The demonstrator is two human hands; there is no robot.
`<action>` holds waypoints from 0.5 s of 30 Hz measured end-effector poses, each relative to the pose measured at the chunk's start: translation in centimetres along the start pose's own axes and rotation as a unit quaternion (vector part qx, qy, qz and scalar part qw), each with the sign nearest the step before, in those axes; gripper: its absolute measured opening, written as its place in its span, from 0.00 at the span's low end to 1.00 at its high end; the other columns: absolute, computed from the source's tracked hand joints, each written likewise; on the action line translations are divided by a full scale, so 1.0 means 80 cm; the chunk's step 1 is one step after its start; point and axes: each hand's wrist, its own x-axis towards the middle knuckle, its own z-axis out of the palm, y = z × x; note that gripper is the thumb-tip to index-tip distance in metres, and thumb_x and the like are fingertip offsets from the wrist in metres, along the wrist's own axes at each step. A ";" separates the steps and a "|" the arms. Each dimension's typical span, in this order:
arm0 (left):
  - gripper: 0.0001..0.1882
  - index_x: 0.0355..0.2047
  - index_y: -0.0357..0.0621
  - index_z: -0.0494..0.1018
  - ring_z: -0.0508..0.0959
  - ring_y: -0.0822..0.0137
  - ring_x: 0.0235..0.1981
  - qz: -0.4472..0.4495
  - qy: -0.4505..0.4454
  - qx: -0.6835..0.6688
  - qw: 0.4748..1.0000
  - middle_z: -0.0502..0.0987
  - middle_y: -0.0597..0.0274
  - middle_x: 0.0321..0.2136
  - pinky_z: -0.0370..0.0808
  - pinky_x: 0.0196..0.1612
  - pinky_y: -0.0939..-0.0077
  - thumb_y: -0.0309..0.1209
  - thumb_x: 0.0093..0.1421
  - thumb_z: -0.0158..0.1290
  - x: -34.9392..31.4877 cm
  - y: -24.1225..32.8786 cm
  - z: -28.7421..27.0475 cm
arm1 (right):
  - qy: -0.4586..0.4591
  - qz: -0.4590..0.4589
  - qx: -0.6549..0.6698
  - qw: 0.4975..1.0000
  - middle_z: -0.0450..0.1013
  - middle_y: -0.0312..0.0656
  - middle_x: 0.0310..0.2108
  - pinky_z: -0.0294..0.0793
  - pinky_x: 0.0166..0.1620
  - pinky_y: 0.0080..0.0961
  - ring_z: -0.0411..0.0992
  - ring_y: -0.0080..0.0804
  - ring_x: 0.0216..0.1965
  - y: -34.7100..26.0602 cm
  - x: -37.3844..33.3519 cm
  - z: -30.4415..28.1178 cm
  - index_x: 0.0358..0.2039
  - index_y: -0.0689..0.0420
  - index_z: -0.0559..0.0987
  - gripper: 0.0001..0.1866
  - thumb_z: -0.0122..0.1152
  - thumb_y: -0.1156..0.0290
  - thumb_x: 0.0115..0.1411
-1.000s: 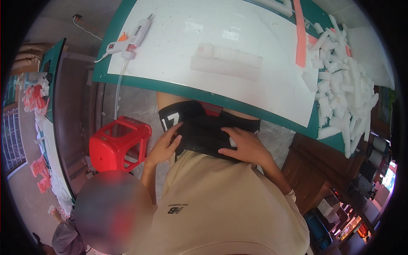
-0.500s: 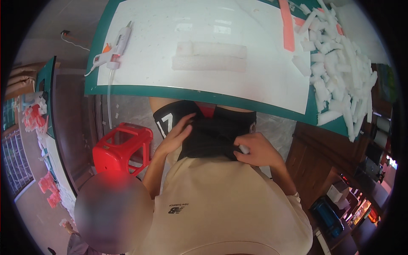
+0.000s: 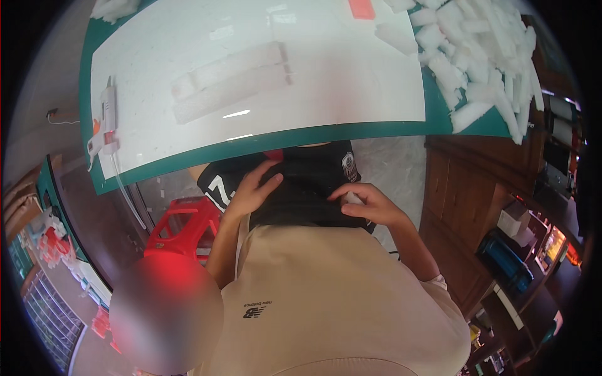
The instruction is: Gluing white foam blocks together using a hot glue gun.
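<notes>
The left hand [image 3: 251,191] lies flat on the black shorts [image 3: 295,188] that cover the person's lap; its fingers are stretched out and open, with the thumb pointing up toward the table edge, and they grip nothing. The right hand [image 3: 370,205] rests on the same black cloth, a little apart from the left fingertips. Its fingers are curled, and the thumb and forefinger pinch a small white piece [image 3: 353,198]; what this piece is, I cannot tell.

Just above the fingers of both hands runs the near edge of a green cutting mat [image 3: 351,130], which lies on the table. A large white sheet [image 3: 351,75] covers most of the mat. On the sheet, well above the left fingers, lie two long pale foam strips [image 3: 229,81] side by side. Far to the left of the left fingers a white glue gun [image 3: 106,122] lies at the edge of the sheet, and its cord hangs down over the mat. Far above the right fingers, at the right end of the mat, is a heap of white foam pieces [image 3: 489,56].

Below the left hand, beside the left forearm, a red plastic stool [image 3: 185,229] stands on the floor. To the right of the right hand is a dark wooden cabinet [image 3: 464,194].
</notes>
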 end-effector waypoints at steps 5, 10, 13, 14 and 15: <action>0.23 0.56 0.40 0.69 0.77 0.57 0.49 0.009 0.015 -0.005 1.000 0.77 0.48 0.48 0.69 0.52 0.72 0.39 0.64 0.55 0.000 -0.005 0.000 | 0.001 -0.023 -0.077 0.997 0.78 0.38 0.38 0.69 0.48 0.23 0.73 0.24 0.42 -0.013 0.004 0.003 0.44 0.59 0.80 0.14 0.64 0.65 0.61; 0.23 0.58 0.40 0.68 0.72 0.62 0.53 -0.002 0.008 -0.017 1.000 0.74 0.55 0.52 0.63 0.60 0.71 0.35 0.65 0.53 -0.011 -0.004 0.001 | -0.001 -0.032 -0.082 0.996 0.78 0.37 0.37 0.68 0.46 0.22 0.73 0.23 0.40 -0.009 0.007 0.002 0.42 0.59 0.81 0.13 0.65 0.65 0.60; 0.23 0.58 0.41 0.67 0.75 0.63 0.48 0.021 0.050 -0.020 0.998 0.76 0.53 0.48 0.69 0.53 0.72 0.38 0.66 0.53 -0.032 -0.012 -0.011 | -0.002 -0.017 -0.078 0.997 0.77 0.35 0.33 0.67 0.41 0.20 0.72 0.20 0.36 0.005 0.008 -0.002 0.40 0.58 0.81 0.12 0.65 0.65 0.60; 0.23 0.58 0.41 0.67 0.75 0.63 0.48 0.024 0.044 -0.022 0.998 0.76 0.53 0.48 0.69 0.53 0.72 0.38 0.66 0.53 -0.039 -0.016 -0.018 | 0.000 -0.001 -0.074 0.997 0.76 0.34 0.31 0.66 0.37 0.19 0.71 0.18 0.33 0.011 0.007 -0.006 0.40 0.58 0.81 0.12 0.66 0.64 0.60; 0.23 0.58 0.41 0.67 0.75 0.66 0.43 -0.021 0.025 -0.035 0.999 0.76 0.55 0.43 0.70 0.48 0.74 0.36 0.66 0.53 -0.048 -0.020 -0.025 | 0.008 0.001 -0.074 0.997 0.76 0.34 0.31 0.66 0.37 0.19 0.71 0.18 0.33 0.014 0.006 -0.010 0.40 0.58 0.81 0.12 0.66 0.64 0.60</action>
